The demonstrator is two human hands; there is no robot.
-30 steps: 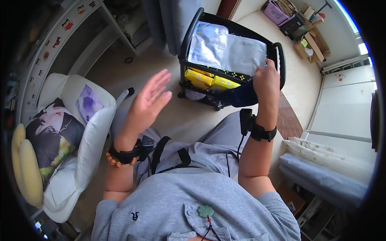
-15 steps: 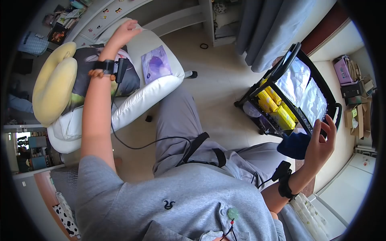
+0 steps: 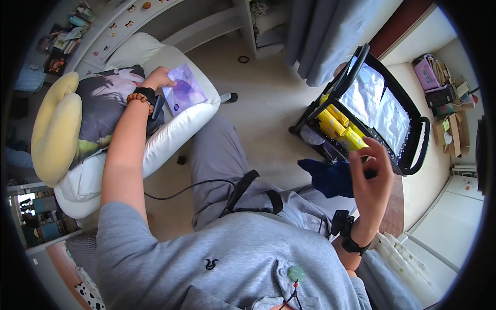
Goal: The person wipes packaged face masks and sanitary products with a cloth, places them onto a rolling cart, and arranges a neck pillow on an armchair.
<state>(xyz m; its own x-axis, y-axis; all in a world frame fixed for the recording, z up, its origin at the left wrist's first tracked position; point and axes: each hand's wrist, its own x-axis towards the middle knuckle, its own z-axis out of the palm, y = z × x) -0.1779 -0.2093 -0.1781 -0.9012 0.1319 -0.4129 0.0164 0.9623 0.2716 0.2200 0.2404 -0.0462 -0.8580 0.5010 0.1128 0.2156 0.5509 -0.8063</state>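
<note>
Left hand (image 3: 157,79), grip closed on purple packet (image 3: 187,92) over white chair (image 3: 175,140), right hand (image 3: 375,183), thumb and forefinger parted, hold on dark blue cloth (image 3: 330,179) unclear.

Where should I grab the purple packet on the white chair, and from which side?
Probably pinch the purple packet by its edge nearest the printed cushion, coming from that side with the left hand, thumb on top. It looks thin and broad, so an edge suits a pinch, and the hand is there.
</note>
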